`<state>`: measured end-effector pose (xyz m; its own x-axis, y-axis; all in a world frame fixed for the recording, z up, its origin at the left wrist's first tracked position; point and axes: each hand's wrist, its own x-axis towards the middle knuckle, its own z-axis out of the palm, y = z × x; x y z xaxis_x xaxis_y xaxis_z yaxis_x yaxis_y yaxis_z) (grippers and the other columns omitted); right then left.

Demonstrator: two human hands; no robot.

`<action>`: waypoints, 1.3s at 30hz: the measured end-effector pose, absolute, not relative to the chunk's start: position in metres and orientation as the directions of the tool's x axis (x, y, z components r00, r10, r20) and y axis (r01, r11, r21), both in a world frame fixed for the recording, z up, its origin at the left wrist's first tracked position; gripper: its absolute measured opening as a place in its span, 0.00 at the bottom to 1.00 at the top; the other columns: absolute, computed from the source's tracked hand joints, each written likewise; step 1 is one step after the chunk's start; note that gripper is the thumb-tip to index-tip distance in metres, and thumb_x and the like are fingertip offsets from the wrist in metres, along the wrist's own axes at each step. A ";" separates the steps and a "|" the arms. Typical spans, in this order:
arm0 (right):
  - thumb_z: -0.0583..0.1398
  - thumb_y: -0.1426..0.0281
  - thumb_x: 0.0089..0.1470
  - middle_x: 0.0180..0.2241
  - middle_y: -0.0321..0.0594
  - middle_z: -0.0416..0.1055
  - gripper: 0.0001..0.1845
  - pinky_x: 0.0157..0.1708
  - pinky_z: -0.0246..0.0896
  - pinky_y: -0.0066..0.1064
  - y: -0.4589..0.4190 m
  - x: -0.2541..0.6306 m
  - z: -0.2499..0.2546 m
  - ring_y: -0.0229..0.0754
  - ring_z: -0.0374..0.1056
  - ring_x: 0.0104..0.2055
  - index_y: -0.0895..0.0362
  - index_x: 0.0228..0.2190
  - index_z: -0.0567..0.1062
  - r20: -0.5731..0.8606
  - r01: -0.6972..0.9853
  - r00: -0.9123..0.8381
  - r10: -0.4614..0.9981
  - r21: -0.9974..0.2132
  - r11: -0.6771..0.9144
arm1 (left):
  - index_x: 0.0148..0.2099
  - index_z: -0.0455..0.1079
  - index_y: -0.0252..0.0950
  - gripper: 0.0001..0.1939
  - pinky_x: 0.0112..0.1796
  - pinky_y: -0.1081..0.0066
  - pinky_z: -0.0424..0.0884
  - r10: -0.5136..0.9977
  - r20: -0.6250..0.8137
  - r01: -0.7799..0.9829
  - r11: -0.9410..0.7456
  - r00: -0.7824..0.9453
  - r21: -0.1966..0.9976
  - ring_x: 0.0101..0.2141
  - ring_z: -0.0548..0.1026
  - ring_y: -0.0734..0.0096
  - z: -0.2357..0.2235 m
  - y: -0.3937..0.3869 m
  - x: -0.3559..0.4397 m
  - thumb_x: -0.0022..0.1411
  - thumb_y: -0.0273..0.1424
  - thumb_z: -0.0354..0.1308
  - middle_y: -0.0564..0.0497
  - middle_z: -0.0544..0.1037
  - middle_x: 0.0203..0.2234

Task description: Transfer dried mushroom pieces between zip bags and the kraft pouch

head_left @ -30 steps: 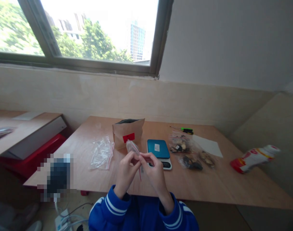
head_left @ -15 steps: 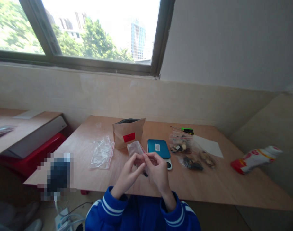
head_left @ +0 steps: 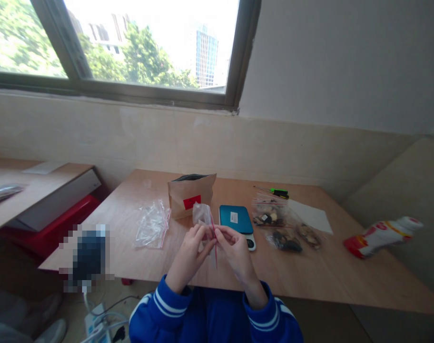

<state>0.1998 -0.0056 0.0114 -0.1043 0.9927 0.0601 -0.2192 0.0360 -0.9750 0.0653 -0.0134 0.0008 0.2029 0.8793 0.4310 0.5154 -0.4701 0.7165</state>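
Between my hands is a clear zip bag [head_left: 202, 213] with a red strip along its opening, held above the table's front part. My left hand [head_left: 190, 250] pinches the bag near the strip. My right hand [head_left: 234, 247] grips the strip's other side, fingertips close to the left ones. What the bag holds, if anything, is hidden by my fingers. Just behind it stands a brown paper pouch [head_left: 177, 197] with a red label, its top open. Right of the pouch, a scale with a blue top [head_left: 235, 218] lies close to my right hand.
Clear empty-looking zip bags [head_left: 152, 226] lie at left on the table [head_left: 310, 281]. To the right are bags of dark and tan dried pieces [head_left: 270, 216], a white sheet [head_left: 311, 215], screwdrivers [head_left: 279, 192] and a red-and-white bottle [head_left: 381, 236]. A power strip [head_left: 95, 324] with cables sits on the floor.
The bag has turned so its red strip now runs upright between my hands, where before it slanted. My fingers have shifted along the strip. The view has moved slightly.
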 end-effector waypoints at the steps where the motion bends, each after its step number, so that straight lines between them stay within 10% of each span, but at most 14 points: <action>1: 0.64 0.61 0.48 0.36 0.44 0.79 0.14 0.43 0.70 0.34 -0.005 0.199 0.010 0.44 0.75 0.39 0.58 0.35 0.79 0.076 -0.205 -0.086 0.993 -0.977 0.057 | 0.36 0.62 0.37 0.05 0.38 0.69 0.65 0.880 0.433 0.536 -0.465 0.195 0.705 0.35 0.67 0.68 -0.001 -0.013 0.065 0.64 0.32 0.50 0.51 0.68 0.31; 10: 0.66 0.66 0.46 0.31 0.41 0.79 0.08 0.39 0.70 0.31 -0.003 0.195 0.007 0.42 0.75 0.35 0.57 0.29 0.80 0.120 -0.176 -0.024 0.992 -0.978 0.114 | 0.36 0.65 0.37 0.06 0.35 0.68 0.65 0.890 0.411 0.642 -0.433 0.196 0.633 0.34 0.69 0.67 -0.008 -0.013 0.063 0.65 0.32 0.49 0.50 0.70 0.31; 16: 0.66 0.64 0.44 0.31 0.42 0.79 0.10 0.38 0.69 0.32 0.000 0.197 0.007 0.42 0.75 0.34 0.58 0.28 0.79 0.080 -0.202 -0.054 0.995 -0.977 0.067 | 0.37 0.67 0.36 0.08 0.32 0.74 0.65 0.925 0.352 0.466 -0.378 0.146 0.800 0.29 0.70 0.72 -0.004 -0.014 0.065 0.64 0.31 0.47 0.52 0.73 0.28; 27: 0.64 0.61 0.47 0.31 0.45 0.78 0.13 0.36 0.71 0.35 0.002 0.198 0.001 0.45 0.75 0.34 0.59 0.28 0.73 0.140 -0.017 0.150 0.979 -0.989 0.144 | 0.23 0.57 0.37 0.15 0.24 0.76 0.57 0.914 0.294 0.334 -0.195 -0.278 0.922 0.20 0.61 0.77 -0.001 -0.024 0.064 0.61 0.36 0.48 0.58 0.60 0.16; 33: 0.64 0.56 0.46 0.32 0.46 0.78 0.18 0.32 0.72 0.36 0.010 0.223 0.016 0.49 0.76 0.35 0.57 0.30 0.72 0.118 -0.057 0.167 0.979 -0.990 0.129 | 0.24 0.57 0.38 0.15 0.27 0.74 0.60 0.896 0.349 0.367 -0.239 -0.274 0.899 0.22 0.62 0.75 0.008 -0.026 0.044 0.61 0.38 0.50 0.57 0.61 0.17; 39: 0.65 0.56 0.45 0.34 0.45 0.78 0.19 0.30 0.73 0.36 0.012 0.217 0.029 0.48 0.76 0.35 0.57 0.33 0.72 0.069 -0.195 0.082 0.994 -0.977 0.084 | 0.38 0.65 0.37 0.19 0.43 0.66 0.66 0.898 0.168 0.030 -0.170 -0.406 0.985 0.42 0.69 0.66 -0.029 -0.009 0.053 0.63 0.47 0.44 0.48 0.71 0.37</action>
